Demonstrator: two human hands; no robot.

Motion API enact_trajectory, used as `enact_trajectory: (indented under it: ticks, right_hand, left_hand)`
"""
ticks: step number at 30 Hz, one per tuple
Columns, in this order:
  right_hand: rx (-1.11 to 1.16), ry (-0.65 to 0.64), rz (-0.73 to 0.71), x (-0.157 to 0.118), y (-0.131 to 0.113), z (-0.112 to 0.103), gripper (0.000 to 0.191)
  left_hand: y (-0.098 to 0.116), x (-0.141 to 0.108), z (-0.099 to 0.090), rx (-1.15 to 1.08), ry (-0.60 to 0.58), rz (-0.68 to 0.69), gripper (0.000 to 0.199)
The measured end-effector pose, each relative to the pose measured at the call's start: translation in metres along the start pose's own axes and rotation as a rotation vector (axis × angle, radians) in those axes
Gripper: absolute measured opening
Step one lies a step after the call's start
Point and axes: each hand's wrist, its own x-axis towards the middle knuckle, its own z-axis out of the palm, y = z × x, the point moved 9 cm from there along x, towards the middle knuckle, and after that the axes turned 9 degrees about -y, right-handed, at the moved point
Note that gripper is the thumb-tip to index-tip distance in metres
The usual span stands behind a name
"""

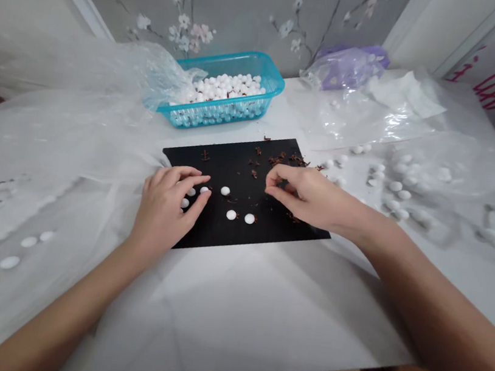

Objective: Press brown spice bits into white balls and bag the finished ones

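My left hand (169, 199) rests over the left side of a black mat (222, 237), fingers spread. A small white ball (204, 190) lies between its thumb and index fingertips, and other white balls show under the hand. To the right of it are a few loose white balls (231, 214), two with a bit of brown beside them. Above the right half of the mat, my right hand (304, 193) is closed in a pinch. What its fingertips hold, if anything, I cannot make out. Small brown pieces (278, 160) are scattered around the mat's far right corner.
Behind the mat stands a blue plastic basket (219, 121) of white balls. Clear plastic sheeting (77, 118) with white balls covers the left side. More balls (395, 186) and plastic bags (343, 122) lie at the right on the white table (257, 310).
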Motion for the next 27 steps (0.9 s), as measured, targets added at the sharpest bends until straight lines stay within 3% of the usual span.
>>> enact_trajectory:
  ticks: [5, 8, 10, 13, 15, 19, 27]
  right_hand:
    - [0.066, 0.178, -0.076, -0.002, -0.012, -0.008, 0.007]
    - [0.106, 0.289, -0.124, -0.006, -0.021, -0.009, 0.006]
    - [0.158, 0.329, -0.153, -0.009, -0.027, -0.005, 0.006]
    - [0.229, 0.291, -0.171, -0.01, -0.034, 0.006, 0.007]
    - [0.244, 0.23, -0.173, -0.009, -0.038, 0.015, 0.007]
    - [0.211, 0.137, -0.201, -0.008, -0.041, 0.023, 0.006]
    - [0.202, 0.091, -0.205, -0.006, -0.041, 0.028, 0.007]
  left_hand:
    - [0.0, -0.002, 0.001, 0.013, 0.012, -0.002, 0.016]
    - [0.012, -0.007, -0.004, -0.259, 0.041, 0.0, 0.018]
    - [0.017, -0.012, 0.005, -0.555, -0.031, -0.066, 0.024]
    - [0.024, -0.02, 0.03, -0.974, -0.179, -0.22, 0.035]
    - [0.027, -0.024, 0.041, -1.11, -0.226, -0.28, 0.028]
    - [0.022, -0.024, 0.046, -1.173, -0.21, -0.327, 0.018]
    - [0.014, -0.027, 0.05, -1.258, -0.182, -0.402, 0.016]
